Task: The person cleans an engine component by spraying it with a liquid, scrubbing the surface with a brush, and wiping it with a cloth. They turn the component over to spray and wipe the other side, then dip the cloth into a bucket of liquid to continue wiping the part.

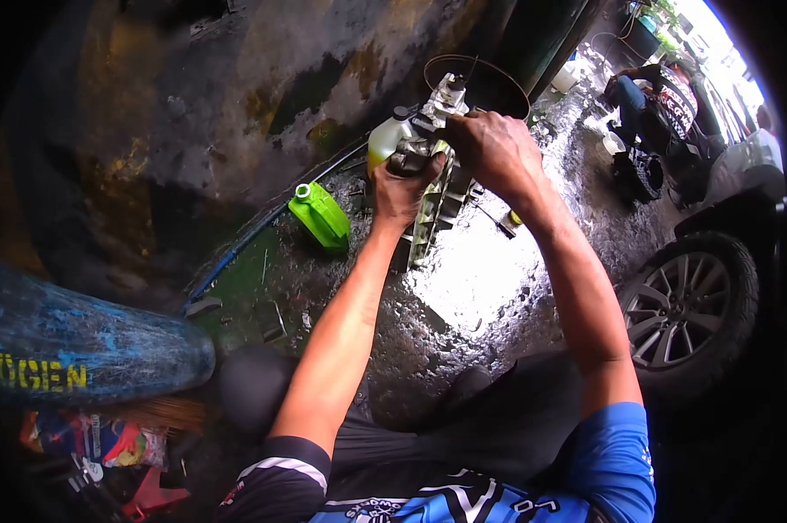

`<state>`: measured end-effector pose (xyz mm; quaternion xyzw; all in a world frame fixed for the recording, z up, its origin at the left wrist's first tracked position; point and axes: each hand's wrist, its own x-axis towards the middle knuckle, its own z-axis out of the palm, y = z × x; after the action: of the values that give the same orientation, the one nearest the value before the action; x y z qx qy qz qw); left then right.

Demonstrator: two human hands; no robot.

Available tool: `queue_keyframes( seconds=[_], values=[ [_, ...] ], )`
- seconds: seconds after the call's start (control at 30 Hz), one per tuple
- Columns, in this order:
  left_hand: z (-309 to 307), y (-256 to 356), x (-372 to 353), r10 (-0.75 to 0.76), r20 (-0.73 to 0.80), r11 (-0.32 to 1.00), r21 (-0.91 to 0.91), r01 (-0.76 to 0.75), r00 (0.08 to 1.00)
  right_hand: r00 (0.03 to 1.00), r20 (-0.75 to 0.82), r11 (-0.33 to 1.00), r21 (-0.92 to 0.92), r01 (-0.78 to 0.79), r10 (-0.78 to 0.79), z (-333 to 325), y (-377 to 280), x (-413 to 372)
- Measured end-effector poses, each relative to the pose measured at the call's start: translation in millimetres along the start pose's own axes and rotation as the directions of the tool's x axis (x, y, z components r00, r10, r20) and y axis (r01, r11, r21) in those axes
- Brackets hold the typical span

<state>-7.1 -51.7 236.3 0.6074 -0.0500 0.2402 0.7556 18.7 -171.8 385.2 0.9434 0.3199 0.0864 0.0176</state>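
Observation:
A long, pale metal engine casting point(426, 228) with ribs along its side stands out in front of me. My left hand point(400, 190) is closed on its left side, gripping it around the middle. My right hand point(491, 146) is closed at the upper right of the casting, fingers curled down; whatever they hold is hidden. Just behind my left hand stands a translucent jug point(386, 139) with yellowish liquid and a dark cap. A bright green plastic bottle point(322, 216) with a white cap is to the left of it.
A blue gas cylinder point(97, 340) lies at the left, near scattered tools point(88, 471). A wheel point(685, 305) is at the right. A round pan point(498, 83) rests by the wall behind the casting. Another person point(664, 100) crouches at the far right on the wet, rough floor point(489, 288).

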Motion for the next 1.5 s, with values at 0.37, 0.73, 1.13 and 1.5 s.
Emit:
queue_keyframes(
  seconds=[0.37, 0.73, 1.13, 1.5],
  values=[
    [-5, -21, 5, 0.048, -0.001, 0.997, 0.056, -0.048, 0.999, 0.986, -0.112, 0.991, 0.03, 0.127, -0.123, 26, 1, -11],
    [3, -1, 1, -0.007, -0.008, 0.998, 0.056, 0.008, 1.0, 0.997, -0.067, 0.999, 0.013, -0.043, 0.044, 1, 47, 23],
    [10, -1, 8, 0.045, 0.026, 0.999, -0.017, -0.045, 0.999, 0.997, -0.049, 0.998, -0.035, -0.057, 0.055, 28, 73, 35],
    [10, -2, 10, 0.038, 0.093, 0.998, 0.04, -0.042, 0.995, 0.991, -0.035, 0.991, 0.03, -0.127, 0.128, 33, 96, 35]
  ],
)
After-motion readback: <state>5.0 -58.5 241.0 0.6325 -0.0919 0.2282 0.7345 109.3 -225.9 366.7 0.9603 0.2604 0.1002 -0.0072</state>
